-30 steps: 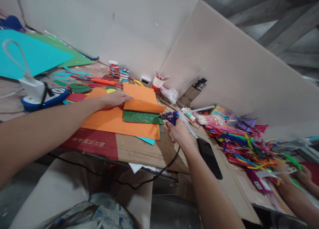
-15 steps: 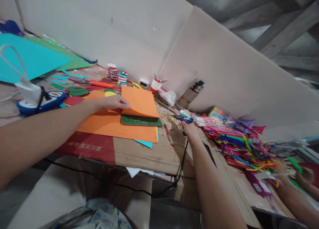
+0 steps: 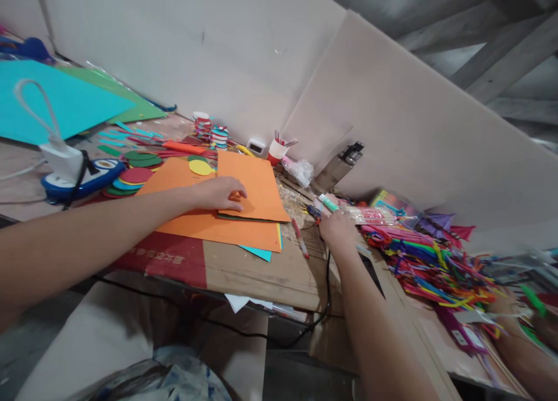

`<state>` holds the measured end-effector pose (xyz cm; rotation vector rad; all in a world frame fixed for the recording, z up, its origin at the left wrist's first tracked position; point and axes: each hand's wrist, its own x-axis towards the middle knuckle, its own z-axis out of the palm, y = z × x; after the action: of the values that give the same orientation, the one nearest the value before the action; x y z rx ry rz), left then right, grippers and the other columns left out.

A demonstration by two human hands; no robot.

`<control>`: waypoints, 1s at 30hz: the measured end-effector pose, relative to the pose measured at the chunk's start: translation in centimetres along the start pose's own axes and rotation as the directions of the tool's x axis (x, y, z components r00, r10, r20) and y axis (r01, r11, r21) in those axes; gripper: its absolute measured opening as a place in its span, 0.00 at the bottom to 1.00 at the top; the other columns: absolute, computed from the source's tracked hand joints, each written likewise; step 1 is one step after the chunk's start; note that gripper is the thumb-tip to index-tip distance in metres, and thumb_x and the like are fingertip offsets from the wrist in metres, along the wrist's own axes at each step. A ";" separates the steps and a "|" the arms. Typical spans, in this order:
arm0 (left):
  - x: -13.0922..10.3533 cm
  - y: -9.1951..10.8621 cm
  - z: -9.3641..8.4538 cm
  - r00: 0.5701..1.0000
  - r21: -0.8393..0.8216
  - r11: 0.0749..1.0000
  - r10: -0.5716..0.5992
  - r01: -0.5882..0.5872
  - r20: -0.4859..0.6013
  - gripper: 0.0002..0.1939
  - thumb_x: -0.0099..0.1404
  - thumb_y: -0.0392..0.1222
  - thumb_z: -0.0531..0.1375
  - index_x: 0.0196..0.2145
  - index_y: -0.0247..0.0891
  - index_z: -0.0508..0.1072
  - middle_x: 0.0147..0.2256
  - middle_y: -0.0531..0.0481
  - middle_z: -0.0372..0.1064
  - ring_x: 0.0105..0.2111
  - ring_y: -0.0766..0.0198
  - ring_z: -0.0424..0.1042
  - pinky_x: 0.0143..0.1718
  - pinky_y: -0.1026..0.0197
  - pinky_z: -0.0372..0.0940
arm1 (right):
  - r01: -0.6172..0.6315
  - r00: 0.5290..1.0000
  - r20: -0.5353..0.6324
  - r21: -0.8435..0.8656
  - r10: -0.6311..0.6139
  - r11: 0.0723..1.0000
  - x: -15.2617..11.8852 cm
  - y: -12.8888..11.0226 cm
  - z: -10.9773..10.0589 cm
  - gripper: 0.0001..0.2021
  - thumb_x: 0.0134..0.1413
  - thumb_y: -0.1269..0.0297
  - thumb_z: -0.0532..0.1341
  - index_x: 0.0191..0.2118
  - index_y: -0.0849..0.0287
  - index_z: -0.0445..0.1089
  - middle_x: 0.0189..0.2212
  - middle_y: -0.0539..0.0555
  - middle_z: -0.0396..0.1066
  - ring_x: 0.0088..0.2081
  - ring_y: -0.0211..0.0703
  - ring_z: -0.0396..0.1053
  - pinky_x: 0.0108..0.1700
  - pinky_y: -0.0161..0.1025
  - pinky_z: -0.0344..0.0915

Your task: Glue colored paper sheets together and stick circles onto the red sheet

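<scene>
My left hand point(image 3: 222, 193) is over the left part of an orange sheet point(image 3: 257, 183), its thumb and fingers parted with nothing gripped between them. That sheet lies almost flat over a dark green piece, of which only a thin edge shows, and larger orange paper point(image 3: 209, 229) is beneath. At the right, my right hand point(image 3: 337, 229) is closed around a blue glue gun point(image 3: 313, 211); the hand hides its handle. A white and green tube point(image 3: 328, 203) is just beyond those fingers. Between the hands lies a red pen point(image 3: 300, 237).
Paper circles point(image 3: 137, 175) and a blue power strip point(image 3: 82, 180) are at the left. Colourful pipe cleaners point(image 3: 431, 267) heap up at the right, near another person's arm point(image 3: 514, 343). A bottle point(image 3: 337, 167) and pen cup point(image 3: 277, 151) stand by the wall.
The orange sheet's lifted front edge has come down over the green piece. My left hand has let go of it and moved right. The glue gun has dropped lower towards the table.
</scene>
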<state>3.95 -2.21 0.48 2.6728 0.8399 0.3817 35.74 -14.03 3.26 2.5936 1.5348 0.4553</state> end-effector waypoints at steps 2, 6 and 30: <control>0.0 0.2 0.5 0.998 0.035 0.998 0.054 -0.055 0.021 0.29 0.63 0.54 0.57 0.57 0.37 0.68 0.57 0.41 0.66 0.56 0.53 0.64 0.56 0.57 0.57 | 0.101 0.981 -0.180 0.147 -0.074 0.984 -0.6 -2.0 -0.8 0.25 0.65 0.58 0.46 0.52 0.75 0.67 0.52 0.78 0.64 0.58 0.62 0.61 0.57 0.55 0.58; -0.1 0.5 1.5 0.992 0.088 0.994 0.050 -0.061 0.119 0.37 0.67 0.57 0.51 0.66 0.32 0.54 0.67 0.39 0.46 0.67 0.53 0.45 0.65 0.55 0.42 | 0.506 0.863 -0.203 0.373 -0.463 0.778 -1.6 -7.7 -1.2 0.27 0.66 0.57 0.44 0.62 0.72 0.57 0.64 0.69 0.54 0.66 0.51 0.48 0.66 0.48 0.47; -0.8 1.0 1.6 0.995 0.236 0.969 -0.086 0.069 0.059 0.38 0.69 0.59 0.44 0.67 0.29 0.51 0.68 0.33 0.36 0.69 0.47 0.31 0.65 0.41 0.29 | 0.445 0.851 0.105 0.377 -0.515 0.812 -4.8 -10.8 -0.6 0.40 0.64 0.43 0.37 0.69 0.74 0.39 0.69 0.67 0.28 0.69 0.54 0.21 0.67 0.57 0.25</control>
<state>4.35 -3.80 -0.78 2.8365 1.0221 0.1805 24.30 -12.96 0.32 2.2184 2.2572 -0.1373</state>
